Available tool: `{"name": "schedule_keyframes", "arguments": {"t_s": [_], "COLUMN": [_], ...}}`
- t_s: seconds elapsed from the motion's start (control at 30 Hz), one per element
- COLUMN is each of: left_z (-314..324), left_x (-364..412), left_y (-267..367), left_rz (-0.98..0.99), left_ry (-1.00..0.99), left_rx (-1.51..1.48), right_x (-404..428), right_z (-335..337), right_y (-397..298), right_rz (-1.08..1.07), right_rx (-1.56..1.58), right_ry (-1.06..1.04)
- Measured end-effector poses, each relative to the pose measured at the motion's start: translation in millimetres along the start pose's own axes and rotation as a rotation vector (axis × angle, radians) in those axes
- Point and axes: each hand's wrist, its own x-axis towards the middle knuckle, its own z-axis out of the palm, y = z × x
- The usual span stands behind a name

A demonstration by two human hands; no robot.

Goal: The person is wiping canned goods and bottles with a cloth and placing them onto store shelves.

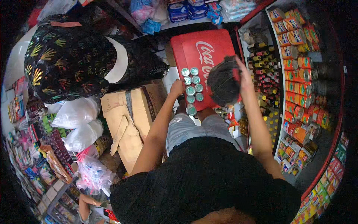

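Observation:
My left hand, fingers curled, is at the left edge of a red Coca-Cola cooler. Close beside it, several small cans with silver and green tops stand in two uneven rows on the lid. One more can is at the lid's near edge. Whether the left fingers grip anything is hidden. My right hand is raised over the cooler's right side, its fingers straight along a dark, rounded, cap-like thing. That thing is blurred and covers part of the lid. The right thumb is hidden, so its hold is unclear.
Shelves of food cans and bottles line the right. To the left are a torn cardboard box, white plastic bags and a large shiny black bundle. Another person's arm shows at the lower left.

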Motion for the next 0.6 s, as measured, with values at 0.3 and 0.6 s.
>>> {"name": "schedule_keyframes", "arguments": {"t_s": [0.3,0.6], "left_z": [32.5,7.0], "left_x": [-7.4,-20.6], "left_y": [-22.9,24.7], "left_rz": [0.395,0.43], "left_ry": [-0.181,0.039], "left_rx": [-0.15,-0.592], "right_x": [-92.6,-116.5], "right_z": [1.6,11.1], "right_y": [-28.1,-22.4], "right_rz": [-0.07,0.062], "right_rx": [0.562,-0.096], "right_ry": [-0.263,0.285]}}
